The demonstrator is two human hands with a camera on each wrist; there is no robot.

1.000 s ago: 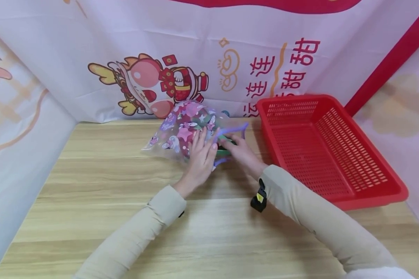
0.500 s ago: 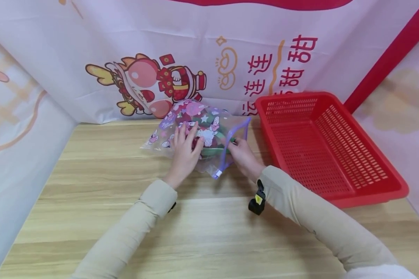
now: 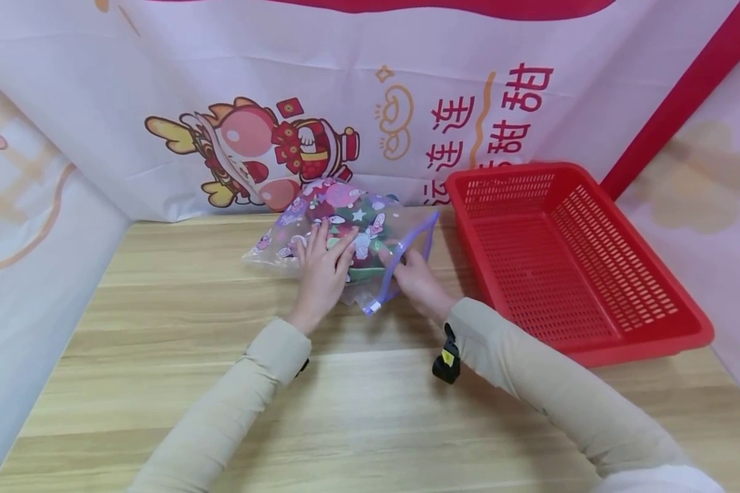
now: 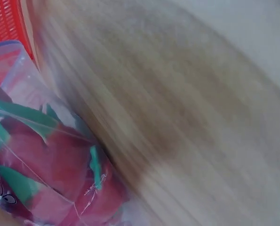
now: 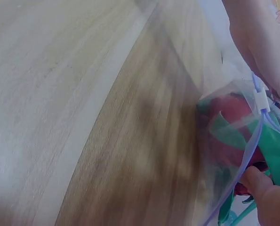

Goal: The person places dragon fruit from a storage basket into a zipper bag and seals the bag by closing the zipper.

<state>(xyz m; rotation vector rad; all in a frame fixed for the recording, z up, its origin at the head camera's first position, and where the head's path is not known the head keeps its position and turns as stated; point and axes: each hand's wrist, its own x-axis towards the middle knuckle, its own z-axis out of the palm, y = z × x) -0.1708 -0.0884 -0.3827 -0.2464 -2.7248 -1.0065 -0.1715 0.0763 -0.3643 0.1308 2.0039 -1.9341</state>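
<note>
Lying mid-frame, the bag (image 3: 364, 239) looks soft, slippery, best held by its rim (image 3: 415, 233); left hand (image 3: 322, 274) spread atop, right hand (image 3: 424, 286) partly hidden, grip unclear.

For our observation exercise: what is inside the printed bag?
Red-green items and part of the right hand show inside the bag; prints and the left hand cover parts, so their number is unclear.
</note>
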